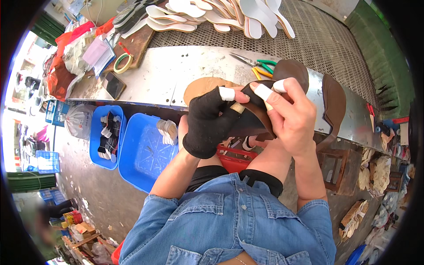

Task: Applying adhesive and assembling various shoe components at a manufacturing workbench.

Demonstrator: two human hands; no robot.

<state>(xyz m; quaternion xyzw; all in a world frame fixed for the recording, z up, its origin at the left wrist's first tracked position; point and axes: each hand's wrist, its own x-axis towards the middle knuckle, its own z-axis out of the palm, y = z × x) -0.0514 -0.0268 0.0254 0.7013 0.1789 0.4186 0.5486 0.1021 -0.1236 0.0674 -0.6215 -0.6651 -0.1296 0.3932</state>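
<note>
At the bench's front edge, both my hands grip a dark brown, curved shoe insole piece [260, 115], its edge bent between them. My left hand [207, 121], in a black fingerless glove with a white-wrapped fingertip, is closed on its left side. On the other side, my right hand [289, 112], bare with white wraps on its fingers, pinches the upper edge. A tan insole-shaped piece [201, 89] shows behind the left hand, partly covered. Beyond the right hand are a brown insole [291, 70] and several stacked brown ones [334, 104] overhanging the bench edge.
White insoles [176, 26] lie heaped on mesh [318, 33] at the back. Green-handled scissors [265, 65] and a yellow-handled tool [256, 73] sit beyond my hands. A phone [113, 85] and tape roll [123, 63] are left, above blue tubs [145, 152].
</note>
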